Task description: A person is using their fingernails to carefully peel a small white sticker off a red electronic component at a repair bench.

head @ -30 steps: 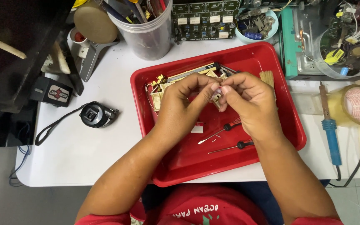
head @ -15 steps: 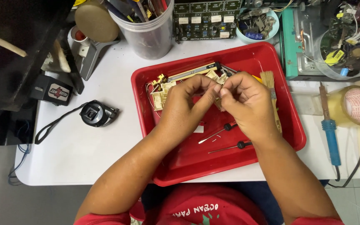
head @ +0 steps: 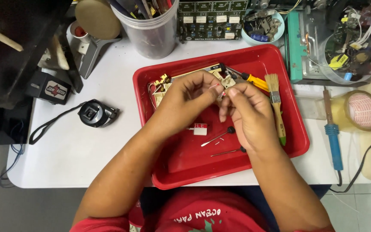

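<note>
Both hands have shifted slightly right over the tray; left hand and right hand pinch a thin red-tipped wire.

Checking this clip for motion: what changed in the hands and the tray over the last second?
Little. The left hand and right hand stay together over the red tray, still pinching a small part between the fingertips; the right hand has shifted slightly toward the person, uncovering more of the paintbrush. The two pins in the tray, the soldering iron and the tape measure have not moved.
</note>
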